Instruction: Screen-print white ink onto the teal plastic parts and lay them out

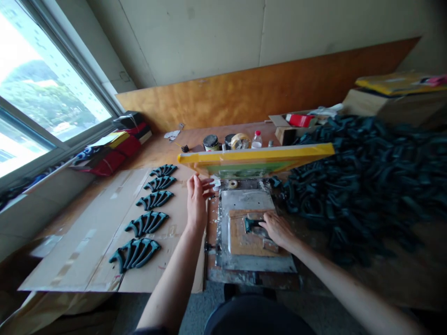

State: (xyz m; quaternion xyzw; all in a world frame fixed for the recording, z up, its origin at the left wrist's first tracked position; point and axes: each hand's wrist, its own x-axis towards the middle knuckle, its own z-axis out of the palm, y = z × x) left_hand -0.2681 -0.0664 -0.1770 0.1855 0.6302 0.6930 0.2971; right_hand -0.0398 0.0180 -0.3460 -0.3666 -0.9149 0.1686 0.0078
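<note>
My right hand (pixel 275 229) holds one end of a dark green curved part (pixel 250 225), which lies over a brown board (pixel 239 239) on a grey metal plate (pixel 227 201). Behind the plate, a yellow-edged screen frame (pixel 258 154) is tilted up. My left hand (pixel 198 197) is raised below the frame's left side, its fingers apart and nothing visible in them. Left of it, several rows of similar green parts (pixel 134 253) lie fanned out on flat cardboard (pixel 94 232).
A large heap of dark green parts (pixel 342 186) covers the right side. Cans (pixel 211 143), tape (pixel 240 141) and a red-capped bottle (pixel 257 139) stand behind the frame. Boxes (pixel 394 100) are at the back right; red and black boxes (pixel 122 151) sit by the window.
</note>
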